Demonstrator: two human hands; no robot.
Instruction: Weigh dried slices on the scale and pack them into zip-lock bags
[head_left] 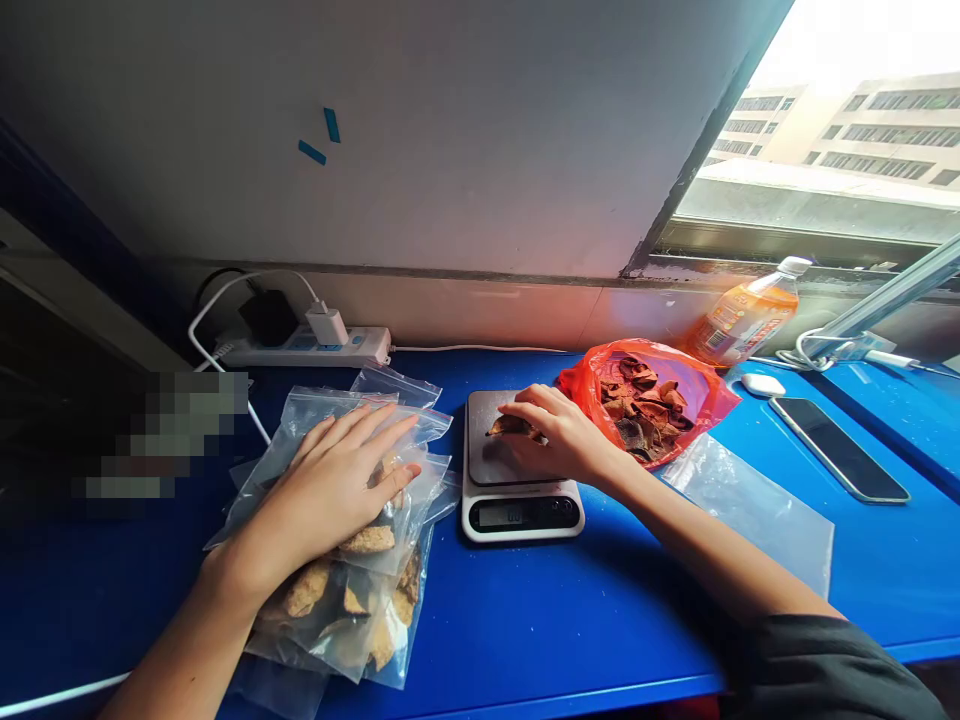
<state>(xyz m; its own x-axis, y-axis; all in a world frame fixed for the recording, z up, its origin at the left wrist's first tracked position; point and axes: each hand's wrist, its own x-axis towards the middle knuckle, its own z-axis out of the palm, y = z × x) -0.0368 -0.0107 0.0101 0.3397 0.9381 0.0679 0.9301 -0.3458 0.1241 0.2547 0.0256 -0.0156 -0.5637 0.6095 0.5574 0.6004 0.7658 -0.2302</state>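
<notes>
My left hand point(352, 475) lies with its fingers stretched out on a pile of clear zip bags point(330, 620), which hold light brown dried chunks point(367, 540). Over the metal plate of a white kitchen scale point(523, 512), my right hand point(559, 435) is closed around a brown piece of dried peel point(510, 426). Whether that piece touches the plate, I cannot tell. The digits on the scale's display are too faint to read surely. Just right of this hand, a red plastic bag point(592, 385) stands open with several curled dried peels point(645, 400) inside.
A flat clear bag point(765, 520) lies at the right, near a phone point(840, 450) and a white earphone case point(763, 385). Behind them an orange drink bottle point(750, 315) leans. A power strip point(360, 345) with chargers and a white cable sits at the back left of the blue table point(525, 630).
</notes>
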